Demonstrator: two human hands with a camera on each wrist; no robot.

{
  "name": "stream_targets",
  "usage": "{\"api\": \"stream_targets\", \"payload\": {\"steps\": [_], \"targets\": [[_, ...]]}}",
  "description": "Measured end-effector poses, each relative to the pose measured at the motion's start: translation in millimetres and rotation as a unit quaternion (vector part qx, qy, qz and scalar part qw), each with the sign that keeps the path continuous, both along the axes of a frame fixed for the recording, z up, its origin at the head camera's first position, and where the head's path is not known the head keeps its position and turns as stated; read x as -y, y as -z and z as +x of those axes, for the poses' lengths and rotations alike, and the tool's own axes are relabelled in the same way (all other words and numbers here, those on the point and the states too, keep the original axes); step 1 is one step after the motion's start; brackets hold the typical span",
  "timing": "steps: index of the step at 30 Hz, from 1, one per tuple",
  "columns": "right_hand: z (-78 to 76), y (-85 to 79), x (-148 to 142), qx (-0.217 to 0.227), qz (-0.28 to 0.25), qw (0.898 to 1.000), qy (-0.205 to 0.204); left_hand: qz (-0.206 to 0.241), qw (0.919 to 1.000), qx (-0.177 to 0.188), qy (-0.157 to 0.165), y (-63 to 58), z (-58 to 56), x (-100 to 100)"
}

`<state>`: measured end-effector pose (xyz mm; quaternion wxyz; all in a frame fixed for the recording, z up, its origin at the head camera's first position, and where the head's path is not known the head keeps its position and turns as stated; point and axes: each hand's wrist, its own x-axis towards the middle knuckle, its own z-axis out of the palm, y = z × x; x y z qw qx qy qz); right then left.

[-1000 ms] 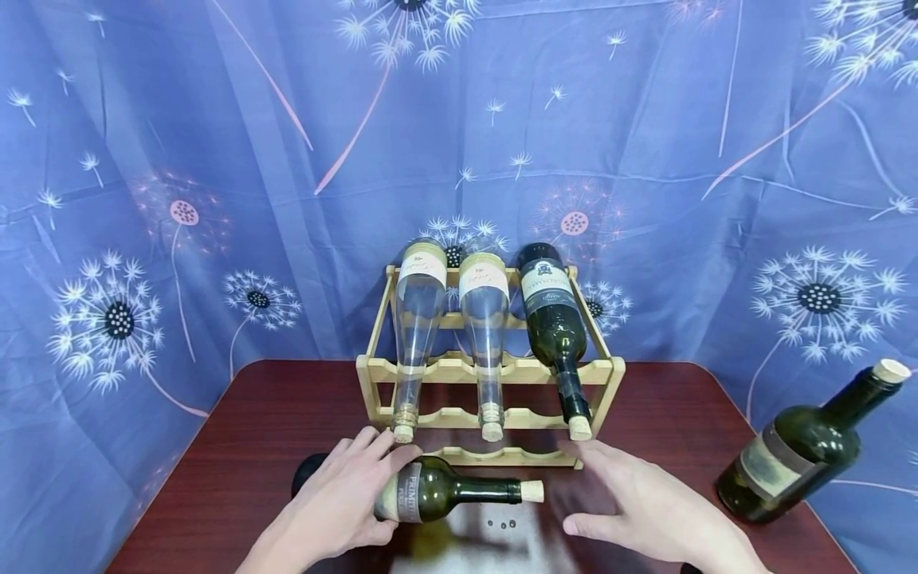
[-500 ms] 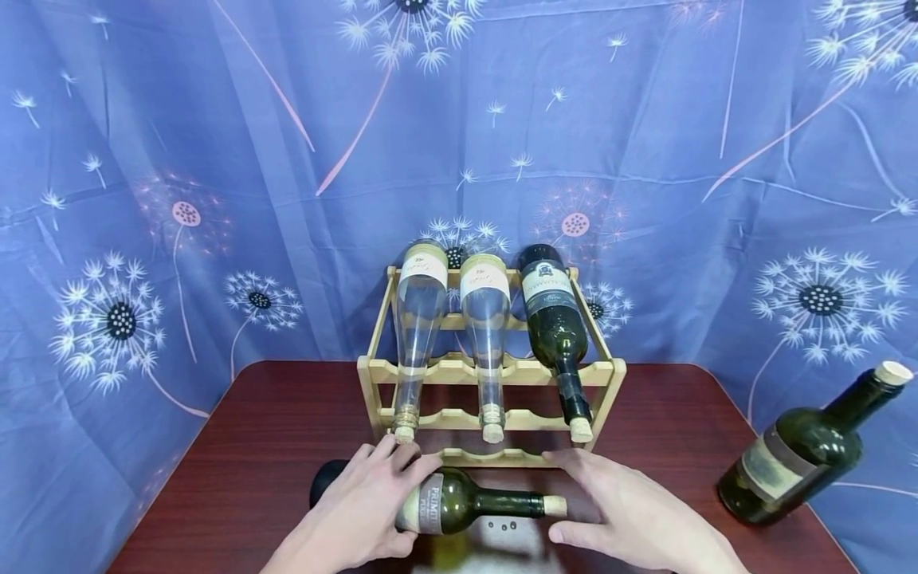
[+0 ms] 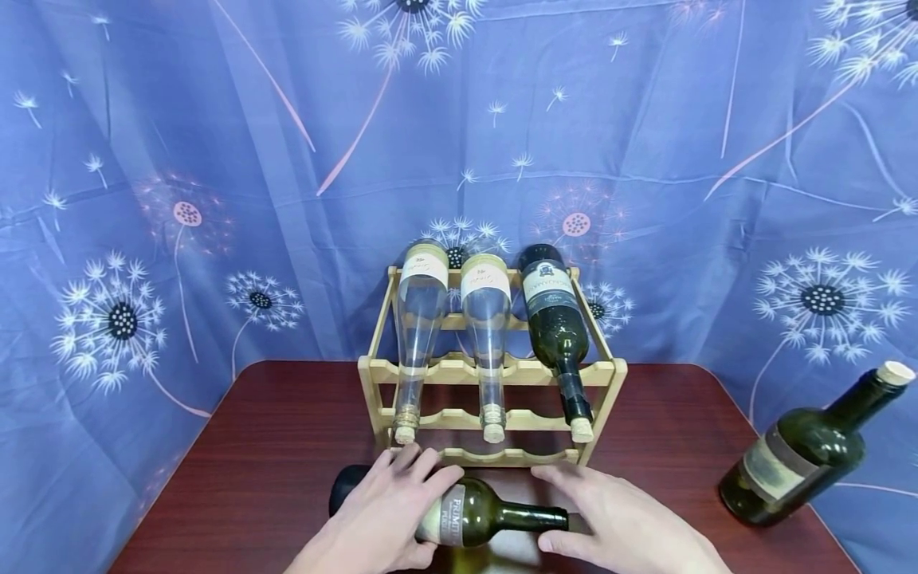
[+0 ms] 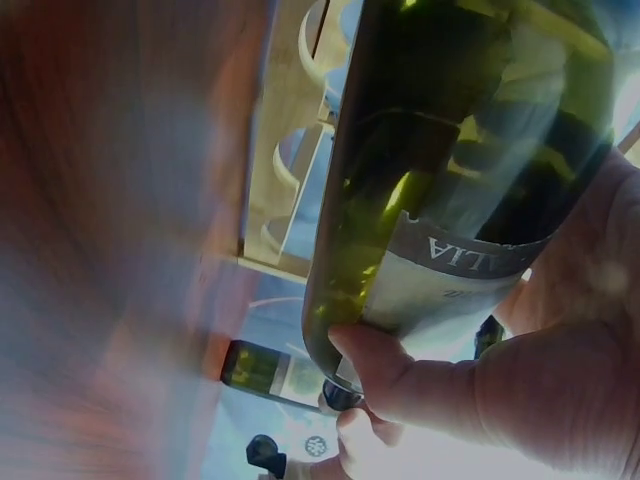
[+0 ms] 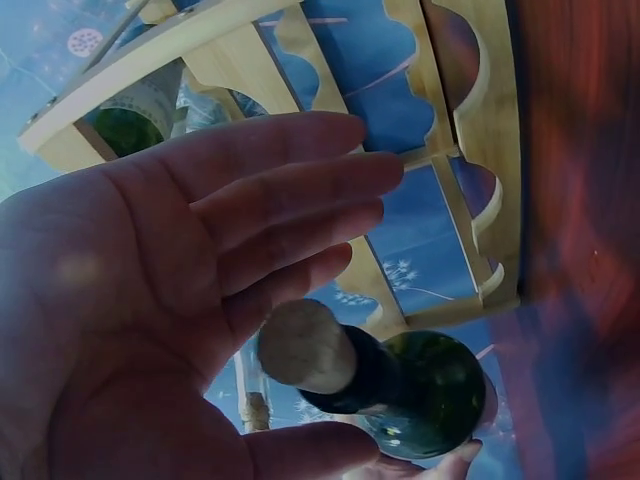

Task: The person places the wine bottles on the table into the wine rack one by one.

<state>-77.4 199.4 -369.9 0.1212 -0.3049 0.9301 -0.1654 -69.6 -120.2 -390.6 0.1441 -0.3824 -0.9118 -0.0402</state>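
Observation:
My left hand (image 3: 380,510) grips a dark green corked wine bottle (image 3: 480,514) round its body from above. The bottle lies sideways in front of the rack, its neck toward the right. In the left wrist view my thumb presses along the label of this bottle (image 4: 470,150). My right hand (image 3: 624,518) is at the neck end, thumb and fingers spread apart. From the right wrist, the cork (image 5: 305,345) shows beside the straight fingers, between them and the thumb, not gripped; in the head view the right hand hides it.
Behind the hands stands a wooden wine rack (image 3: 516,458). Its top row bears two clear bottles (image 3: 419,319) and a dark green bottle (image 3: 559,335), corks toward me. Another corked green bottle (image 3: 792,454) stands upright on the red-brown table (image 3: 237,446) at far right. A blue curtain hangs behind.
My left hand has carried the bottle to the right and a little toward me. My right hand has shifted slightly left, so the cork end now reaches between its thumb and fingers.

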Motion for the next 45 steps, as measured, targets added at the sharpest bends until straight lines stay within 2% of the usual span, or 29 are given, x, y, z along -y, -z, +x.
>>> {"api": "stream_targets", "payload": {"steps": [11, 21, 28, 30, 33, 40, 45], "targets": [[1.6, 10.8, 5, -0.046, -0.043, 0.996, -0.063, 0.0, 0.9999, -0.009, 0.011, 0.1, 0.0, -12], [2.8, 15.4, 15, -0.026, -0.065, 0.993, -0.091, -0.023, 0.9997, -0.006, 0.002, 1.1, 0.9, -22], [2.3, 18.9, 21, 0.04, -0.055, 0.995, -0.067, -0.021, 0.9996, -0.015, 0.006, 2.6, 1.3, -27], [2.4, 20.1, 22, 0.043, -0.05, 0.996, -0.064, -0.019, 0.9996, -0.019, 0.007, 3.2, 1.5, -27], [3.1, 21.7, 22, 0.028, -0.044, 0.997, -0.065, -0.016, 0.9996, -0.021, 0.008, 3.6, 1.9, -27], [5.0, 22.9, 21, -0.038, -0.038, 0.996, -0.065, -0.007, 0.9995, -0.029, 0.006, 3.9, 2.1, -27], [5.6, 21.6, 19, -0.054, -0.031, 0.996, -0.059, 0.0, 0.9992, -0.04, 0.009, 4.8, 2.4, -27]]}}
